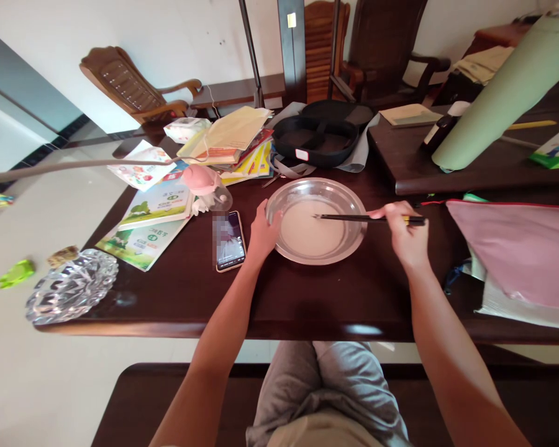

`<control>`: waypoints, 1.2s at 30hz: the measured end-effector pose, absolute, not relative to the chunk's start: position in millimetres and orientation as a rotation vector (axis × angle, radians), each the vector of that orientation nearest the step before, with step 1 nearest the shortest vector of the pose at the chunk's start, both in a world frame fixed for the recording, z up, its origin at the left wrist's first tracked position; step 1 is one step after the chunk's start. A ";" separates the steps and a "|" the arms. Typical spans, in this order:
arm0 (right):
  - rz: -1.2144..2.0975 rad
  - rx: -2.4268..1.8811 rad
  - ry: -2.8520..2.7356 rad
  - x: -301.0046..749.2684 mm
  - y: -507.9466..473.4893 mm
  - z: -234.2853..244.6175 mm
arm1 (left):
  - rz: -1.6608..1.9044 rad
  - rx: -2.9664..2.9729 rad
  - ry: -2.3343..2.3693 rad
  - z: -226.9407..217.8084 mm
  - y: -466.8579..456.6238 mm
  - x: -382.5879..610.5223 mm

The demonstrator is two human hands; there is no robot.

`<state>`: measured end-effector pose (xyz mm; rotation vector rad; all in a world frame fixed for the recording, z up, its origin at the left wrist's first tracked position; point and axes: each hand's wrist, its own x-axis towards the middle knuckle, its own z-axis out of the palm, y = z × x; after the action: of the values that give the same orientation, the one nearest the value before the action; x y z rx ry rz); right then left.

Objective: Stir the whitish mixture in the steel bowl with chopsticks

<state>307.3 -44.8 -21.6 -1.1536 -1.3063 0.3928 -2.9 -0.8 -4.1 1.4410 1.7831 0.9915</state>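
A round, shallow metal basin stands on the dark wooden table and holds a pale, milky liquid. At its left edge my left hand grips the rim, the thumb near the inner side. My right hand, to the right of the basin, is closed around a pair of dark chopsticks. They reach over the right rim nearly level, and their tips touch the liquid near the middle of the basin. Just left of my left hand lies a phone with its screen lit.
Booklets, a pink-capped bottle and a glass dish are on the left. Behind the basin sit a paper stack and a black case. A pink pouch and a tall green cylinder stand at right.
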 end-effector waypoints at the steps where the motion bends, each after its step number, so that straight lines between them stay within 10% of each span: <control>1: 0.397 -1.138 -1.233 310.7 -44.9 -22.4 | 0.997 1.447 1.778 -5.5 -0.6 -3.9; 36: 0.515 -1.075 -1.307 306.0 -47.9 -18.4 | 1.022 1.470 1.762 -13.2 1.4 -6.6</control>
<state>306.0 -47.9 -18.4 -1.0746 -1.3071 0.5154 -6.6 1.4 -13.2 1.4699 1.7616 1.0220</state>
